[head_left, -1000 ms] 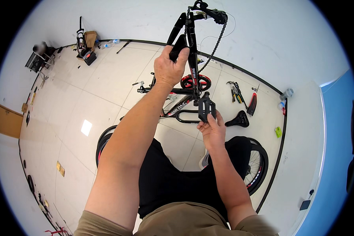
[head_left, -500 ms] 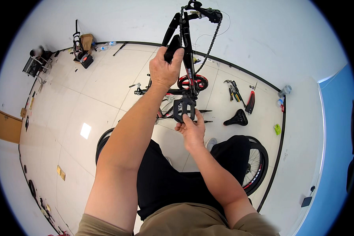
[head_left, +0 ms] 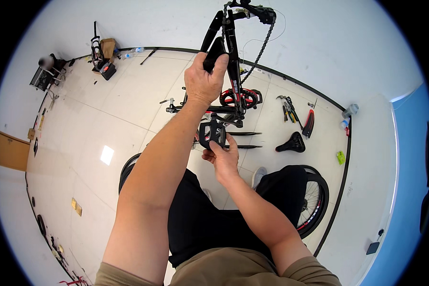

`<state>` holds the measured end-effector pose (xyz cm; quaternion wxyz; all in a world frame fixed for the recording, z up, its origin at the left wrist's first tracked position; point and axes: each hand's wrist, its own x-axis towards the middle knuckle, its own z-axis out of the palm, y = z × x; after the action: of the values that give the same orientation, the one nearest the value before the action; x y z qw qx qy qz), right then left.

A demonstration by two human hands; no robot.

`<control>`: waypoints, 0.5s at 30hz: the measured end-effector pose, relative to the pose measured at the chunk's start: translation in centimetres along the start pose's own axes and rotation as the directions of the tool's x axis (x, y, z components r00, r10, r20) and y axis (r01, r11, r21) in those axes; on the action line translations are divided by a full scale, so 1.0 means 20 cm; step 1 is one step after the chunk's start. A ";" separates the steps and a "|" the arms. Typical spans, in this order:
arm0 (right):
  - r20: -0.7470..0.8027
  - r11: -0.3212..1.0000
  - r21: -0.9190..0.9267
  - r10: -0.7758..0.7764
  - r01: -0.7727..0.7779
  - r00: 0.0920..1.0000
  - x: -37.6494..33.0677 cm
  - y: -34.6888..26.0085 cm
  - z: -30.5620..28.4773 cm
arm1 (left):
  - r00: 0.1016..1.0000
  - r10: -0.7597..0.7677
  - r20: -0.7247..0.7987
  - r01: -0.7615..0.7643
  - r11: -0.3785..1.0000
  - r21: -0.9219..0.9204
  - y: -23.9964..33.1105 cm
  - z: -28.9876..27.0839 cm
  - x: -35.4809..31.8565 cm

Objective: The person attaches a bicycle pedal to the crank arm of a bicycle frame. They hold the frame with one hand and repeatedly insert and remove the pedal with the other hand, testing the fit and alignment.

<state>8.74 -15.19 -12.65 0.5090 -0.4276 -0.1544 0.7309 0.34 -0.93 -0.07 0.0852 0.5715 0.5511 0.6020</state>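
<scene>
A black bicycle frame (head_left: 234, 78) stands tilted up in front of me, its rear end toward the far wall. My left hand (head_left: 203, 85) is wrapped round a black part of it, partly hidden by the fingers. Lower down, my right hand (head_left: 223, 161) pinches the edge of a black pedal (head_left: 211, 136) between thumb and fingers. This pedal sits at the end of the crank arm (head_left: 233, 122). Beyond the frame tube is a red and black chainring (head_left: 228, 98) with a second pedal (head_left: 258, 97) beside it. A chain (head_left: 263, 43) hangs slack from the rear derailleur (head_left: 267, 15).
On the tiled floor to the right lie a black saddle (head_left: 291, 142), a red and black fender (head_left: 309, 124) and hand tools (head_left: 288, 109). A wheel (head_left: 314, 202) is beside my right leg, another tyre (head_left: 127, 167) by my left. Bottles (head_left: 350, 111) stand along the right wall.
The crank has turned: the held pedal has swung left with my right hand, and the opposite pedal has come into sight beside the chainring. My left hand keeps its grip on the frame.
</scene>
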 end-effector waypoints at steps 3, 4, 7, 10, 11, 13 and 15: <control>-0.034 0.998 0.008 0.056 -0.055 0.998 0.04 0.06 0.01 | 1.000 0.010 -0.006 -0.010 1.000 0.009 -0.01 0.00 0.01; -0.021 0.996 0.006 0.088 -0.088 0.996 0.05 0.08 0.02 | 1.000 -0.004 0.001 0.004 1.000 0.005 -0.01 -0.01 0.01; 0.034 0.983 0.030 0.178 -0.179 0.983 0.09 0.14 -0.02 | 1.000 -0.019 -0.002 0.019 0.999 -0.033 0.01 -0.01 0.00; 0.084 0.961 0.068 0.262 -0.268 0.961 0.13 0.19 -0.04 | 1.000 -0.017 -0.015 0.017 1.000 -0.007 -0.02 0.00 0.01; 0.066 0.959 0.059 0.275 -0.279 0.959 0.13 0.19 -0.05 | 1.000 -0.019 -0.014 0.019 1.000 -0.011 -0.02 0.00 0.01; 0.065 0.954 0.055 0.290 -0.294 0.955 0.15 0.23 -0.06 | 1.000 -0.030 -0.005 0.030 0.999 -0.023 -0.01 0.00 0.01; 0.063 0.953 0.045 0.296 -0.299 0.953 0.17 0.25 -0.06 | 1.000 -0.026 -0.008 0.026 1.000 -0.006 -0.02 0.01 0.01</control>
<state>6.28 -14.62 -18.28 0.4001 -0.4118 -0.0827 0.8145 0.17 -0.59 -0.32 0.0927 0.5616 0.5572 0.6046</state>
